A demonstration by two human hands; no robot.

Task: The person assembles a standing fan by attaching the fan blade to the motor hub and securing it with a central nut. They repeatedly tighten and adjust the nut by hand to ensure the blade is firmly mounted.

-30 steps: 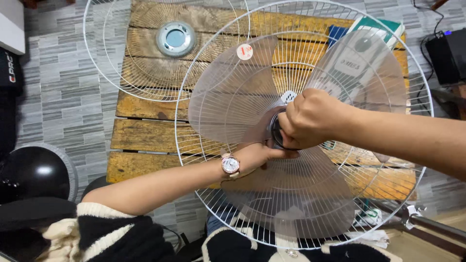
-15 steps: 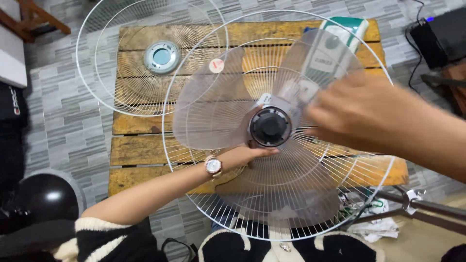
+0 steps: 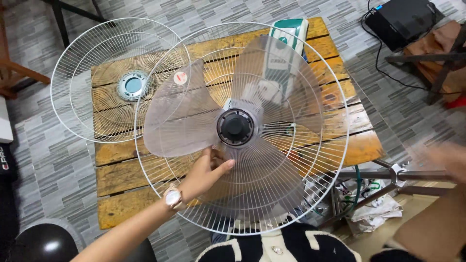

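Right hand (image 3: 449,157) withdrawn; left fingers (image 3: 213,167) under fan blade (image 3: 182,116).

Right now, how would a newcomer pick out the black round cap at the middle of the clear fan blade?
Start at the wooden slatted table and find the larger white wire fan guard holding the clear three-lobed plastic blade. At the blade's centre, just above the left hand, sits the black round cap. It is dark and solid, unlike the silver-blue hub of the separate guard at left.

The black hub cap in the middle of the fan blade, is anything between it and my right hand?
Nothing visible does. The right hand is blurred at the frame's right edge, outside the wire guard; the hub cap lies uncovered. The left hand rests on the blade below it.
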